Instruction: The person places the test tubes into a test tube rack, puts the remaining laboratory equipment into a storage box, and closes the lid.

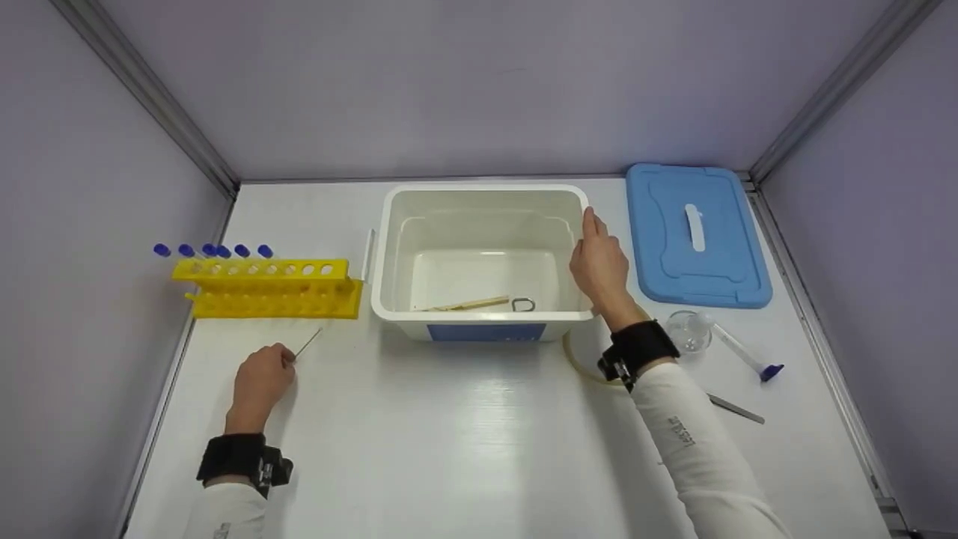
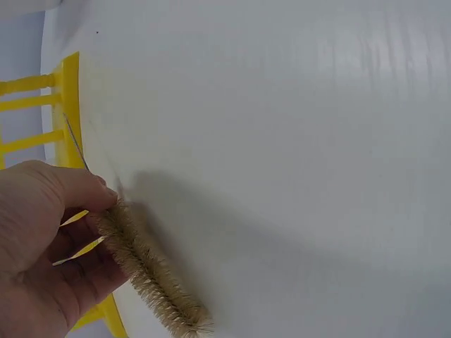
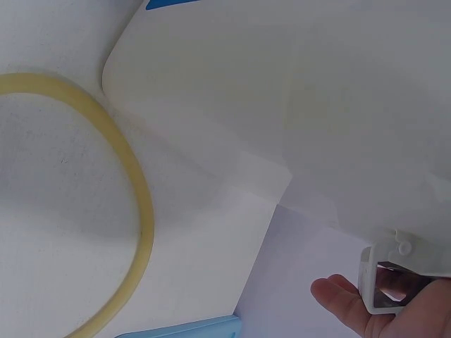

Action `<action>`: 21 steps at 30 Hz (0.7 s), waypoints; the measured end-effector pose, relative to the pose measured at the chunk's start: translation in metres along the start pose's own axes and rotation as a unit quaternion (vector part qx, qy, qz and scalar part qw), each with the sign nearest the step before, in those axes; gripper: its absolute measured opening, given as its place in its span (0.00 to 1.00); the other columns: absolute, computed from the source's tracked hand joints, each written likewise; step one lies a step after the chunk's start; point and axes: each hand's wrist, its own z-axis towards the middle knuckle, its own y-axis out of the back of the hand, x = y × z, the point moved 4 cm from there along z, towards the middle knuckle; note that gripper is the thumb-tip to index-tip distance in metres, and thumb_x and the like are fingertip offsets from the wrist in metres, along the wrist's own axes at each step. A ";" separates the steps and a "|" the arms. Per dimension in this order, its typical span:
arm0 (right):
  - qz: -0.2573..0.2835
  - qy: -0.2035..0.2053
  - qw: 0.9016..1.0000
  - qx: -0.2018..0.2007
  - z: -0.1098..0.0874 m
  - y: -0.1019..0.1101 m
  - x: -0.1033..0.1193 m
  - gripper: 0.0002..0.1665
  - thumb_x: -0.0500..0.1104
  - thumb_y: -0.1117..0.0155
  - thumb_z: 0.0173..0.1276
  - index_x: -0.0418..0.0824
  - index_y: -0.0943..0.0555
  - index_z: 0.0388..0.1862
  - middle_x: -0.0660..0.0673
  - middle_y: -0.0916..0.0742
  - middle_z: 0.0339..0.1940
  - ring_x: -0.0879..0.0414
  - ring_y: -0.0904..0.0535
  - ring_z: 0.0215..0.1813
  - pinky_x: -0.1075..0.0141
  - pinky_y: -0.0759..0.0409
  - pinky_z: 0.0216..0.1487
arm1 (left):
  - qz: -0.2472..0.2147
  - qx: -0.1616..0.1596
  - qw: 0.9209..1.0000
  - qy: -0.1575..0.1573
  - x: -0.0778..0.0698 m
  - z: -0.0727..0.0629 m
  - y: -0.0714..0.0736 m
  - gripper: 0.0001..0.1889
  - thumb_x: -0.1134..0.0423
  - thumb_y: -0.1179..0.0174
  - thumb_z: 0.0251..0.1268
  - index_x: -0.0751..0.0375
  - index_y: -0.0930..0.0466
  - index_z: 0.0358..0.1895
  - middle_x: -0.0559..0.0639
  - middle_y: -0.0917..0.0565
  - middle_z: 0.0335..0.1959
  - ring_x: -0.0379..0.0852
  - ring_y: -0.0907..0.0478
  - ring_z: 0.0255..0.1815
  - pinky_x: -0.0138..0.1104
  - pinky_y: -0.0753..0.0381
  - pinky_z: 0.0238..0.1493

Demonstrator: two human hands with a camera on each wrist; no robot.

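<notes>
My left hand (image 1: 262, 374) pinches a test tube brush (image 2: 151, 274) between thumb and fingers, low over the table in front of the yellow rack. Its tan bristles lie under the palm, while the thin wire end points forward and right. At the right side of a white plastic bin (image 1: 486, 317), my right hand (image 1: 601, 262) holds the rim by its white side handle (image 3: 367, 282). The bin stands upright without its lid. Inside it lie a wooden strip-like piece (image 1: 479, 302) and a bent metal loop (image 1: 524, 304); the front wall partly hides them.
A yellow test tube rack (image 1: 262, 271) with several blue-capped tubes stands left. On the right lie a blue lid (image 1: 666, 247), a glass beaker (image 1: 688, 337), a clear blue-ended cylinder (image 1: 737, 346) and metal tweezers (image 1: 737, 409). Yellow tubing (image 3: 144, 211) curves beside the bin. Walls enclose the table.
</notes>
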 end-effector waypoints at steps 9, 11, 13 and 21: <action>0.004 -0.002 1.000 -0.001 0.000 -0.001 -0.001 0.34 0.38 0.55 0.76 0.36 0.44 0.79 0.33 0.28 0.73 0.29 0.21 0.55 0.39 0.19 0.47 | -0.026 -0.016 0.999 -0.015 -0.021 0.000 0.014 0.14 0.67 0.49 0.67 0.71 0.22 0.50 0.63 0.18 0.37 0.52 0.24 0.30 0.40 0.25 0.33; 0.005 -0.003 1.000 0.000 0.000 -0.001 -0.001 0.34 0.38 0.56 0.76 0.36 0.44 0.79 0.33 0.28 0.73 0.30 0.21 0.55 0.39 0.19 0.48 | -0.033 -0.022 0.999 -0.021 -0.026 -0.001 0.017 0.14 0.67 0.49 0.67 0.70 0.21 0.51 0.63 0.18 0.37 0.51 0.24 0.29 0.38 0.26 0.31; 0.007 -0.002 1.000 -0.001 0.000 -0.001 -0.001 0.34 0.38 0.55 0.76 0.36 0.44 0.79 0.33 0.28 0.73 0.30 0.22 0.56 0.39 0.20 0.48 | -0.037 -0.026 0.999 -0.024 -0.030 -0.001 0.019 0.14 0.67 0.49 0.67 0.70 0.21 0.51 0.62 0.18 0.36 0.49 0.25 0.28 0.37 0.27 0.30; 0.010 0.007 1.000 -0.008 0.000 -0.002 0.000 0.33 0.37 0.56 0.76 0.35 0.44 0.79 0.33 0.28 0.73 0.29 0.22 0.55 0.39 0.20 0.48 | -0.051 -0.040 0.998 -0.018 -0.042 0.000 0.023 0.15 0.65 0.48 0.68 0.68 0.20 0.52 0.62 0.17 0.39 0.50 0.23 0.31 0.38 0.24 0.34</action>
